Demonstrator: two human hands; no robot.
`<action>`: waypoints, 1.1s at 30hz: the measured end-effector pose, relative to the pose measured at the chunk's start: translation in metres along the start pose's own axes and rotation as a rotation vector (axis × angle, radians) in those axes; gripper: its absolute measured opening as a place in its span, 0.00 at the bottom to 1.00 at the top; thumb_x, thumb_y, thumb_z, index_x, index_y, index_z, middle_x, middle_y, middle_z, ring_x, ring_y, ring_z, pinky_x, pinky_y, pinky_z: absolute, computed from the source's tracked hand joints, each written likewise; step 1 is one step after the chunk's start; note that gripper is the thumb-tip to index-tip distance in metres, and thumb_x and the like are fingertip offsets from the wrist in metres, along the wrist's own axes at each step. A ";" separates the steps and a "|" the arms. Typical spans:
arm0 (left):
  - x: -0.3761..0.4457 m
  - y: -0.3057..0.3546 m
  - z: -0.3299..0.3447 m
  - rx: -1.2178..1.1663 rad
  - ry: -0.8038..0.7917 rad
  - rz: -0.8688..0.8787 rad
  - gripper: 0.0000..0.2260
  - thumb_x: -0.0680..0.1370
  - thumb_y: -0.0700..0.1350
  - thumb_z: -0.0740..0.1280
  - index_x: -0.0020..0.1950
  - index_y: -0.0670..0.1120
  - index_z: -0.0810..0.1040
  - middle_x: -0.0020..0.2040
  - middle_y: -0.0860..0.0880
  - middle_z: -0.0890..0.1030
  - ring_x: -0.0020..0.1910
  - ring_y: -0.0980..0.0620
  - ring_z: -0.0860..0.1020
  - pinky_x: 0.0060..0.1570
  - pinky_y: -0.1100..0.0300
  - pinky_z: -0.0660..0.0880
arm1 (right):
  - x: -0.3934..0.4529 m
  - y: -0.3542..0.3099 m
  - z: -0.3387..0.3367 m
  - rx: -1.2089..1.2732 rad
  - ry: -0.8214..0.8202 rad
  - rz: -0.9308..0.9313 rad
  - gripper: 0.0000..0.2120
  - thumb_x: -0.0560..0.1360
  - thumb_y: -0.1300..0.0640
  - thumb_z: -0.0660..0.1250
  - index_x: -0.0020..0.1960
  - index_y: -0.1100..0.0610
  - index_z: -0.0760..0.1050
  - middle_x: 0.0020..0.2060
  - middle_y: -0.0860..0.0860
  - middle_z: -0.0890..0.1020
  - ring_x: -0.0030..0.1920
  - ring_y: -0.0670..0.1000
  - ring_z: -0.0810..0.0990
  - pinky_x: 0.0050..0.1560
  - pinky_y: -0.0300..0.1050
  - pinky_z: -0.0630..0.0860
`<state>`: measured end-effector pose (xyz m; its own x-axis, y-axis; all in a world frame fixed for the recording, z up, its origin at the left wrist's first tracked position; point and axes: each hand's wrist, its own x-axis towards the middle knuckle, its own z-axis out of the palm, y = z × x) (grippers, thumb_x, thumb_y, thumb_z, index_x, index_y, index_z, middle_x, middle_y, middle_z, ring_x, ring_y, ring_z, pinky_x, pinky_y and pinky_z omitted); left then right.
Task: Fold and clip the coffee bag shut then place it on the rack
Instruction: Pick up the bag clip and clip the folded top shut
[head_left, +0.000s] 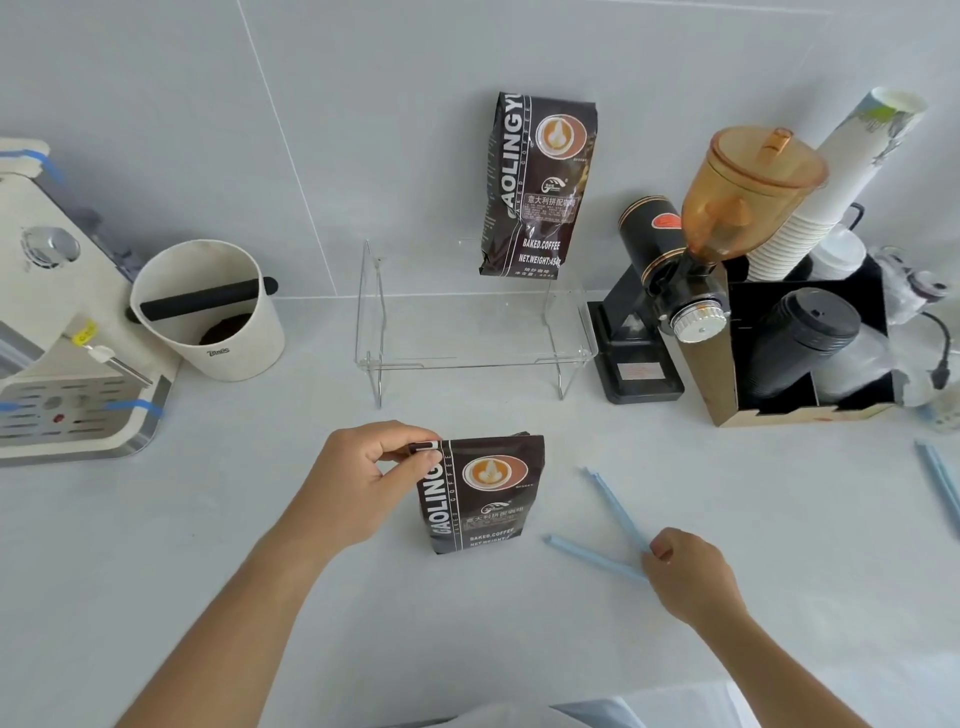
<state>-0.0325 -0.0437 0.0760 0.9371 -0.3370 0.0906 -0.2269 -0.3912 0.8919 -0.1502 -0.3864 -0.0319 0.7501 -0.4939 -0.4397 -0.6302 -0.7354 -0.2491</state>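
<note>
My left hand (363, 483) pinches the folded top of the coffee bag (480, 496), which stands on the desk (208, 545). My right hand (685, 574) grasps the open blue clip (610, 525). Clipping and the rack (467, 332) remain.

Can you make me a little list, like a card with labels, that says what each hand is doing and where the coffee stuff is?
left hand: pinching the top corner of the near coffee bag, top folded down
right hand: gripping the blue clip, opened in a V, at its hinge
clear rack: behind the near bag, at the wall
other coffee bag: upright on the rack, leaning on the wall
clip on bag: not yet
</note>
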 end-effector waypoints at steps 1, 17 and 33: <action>0.000 0.000 0.000 -0.005 0.003 -0.006 0.12 0.74 0.37 0.72 0.44 0.57 0.84 0.45 0.59 0.85 0.42 0.57 0.83 0.45 0.71 0.76 | -0.001 0.000 -0.003 0.001 0.009 -0.022 0.06 0.75 0.55 0.62 0.40 0.53 0.75 0.36 0.50 0.81 0.37 0.54 0.78 0.34 0.45 0.73; 0.002 -0.008 0.002 -0.053 -0.010 -0.105 0.10 0.74 0.38 0.72 0.45 0.53 0.85 0.43 0.57 0.87 0.41 0.57 0.83 0.43 0.73 0.75 | -0.023 -0.043 -0.105 0.643 0.059 -0.243 0.10 0.74 0.63 0.71 0.36 0.51 0.80 0.32 0.51 0.86 0.27 0.51 0.83 0.29 0.38 0.78; -0.001 -0.012 0.005 -0.200 0.021 -0.116 0.19 0.74 0.35 0.71 0.44 0.62 0.85 0.44 0.58 0.87 0.42 0.60 0.84 0.45 0.72 0.76 | -0.041 -0.141 -0.122 0.925 -0.266 -0.527 0.12 0.73 0.67 0.72 0.34 0.55 0.83 0.30 0.52 0.82 0.27 0.53 0.81 0.29 0.42 0.79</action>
<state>-0.0317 -0.0430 0.0626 0.9596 -0.2813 -0.0103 -0.0622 -0.2479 0.9668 -0.0677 -0.3195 0.1261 0.9724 -0.0226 -0.2324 -0.2333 -0.1373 -0.9627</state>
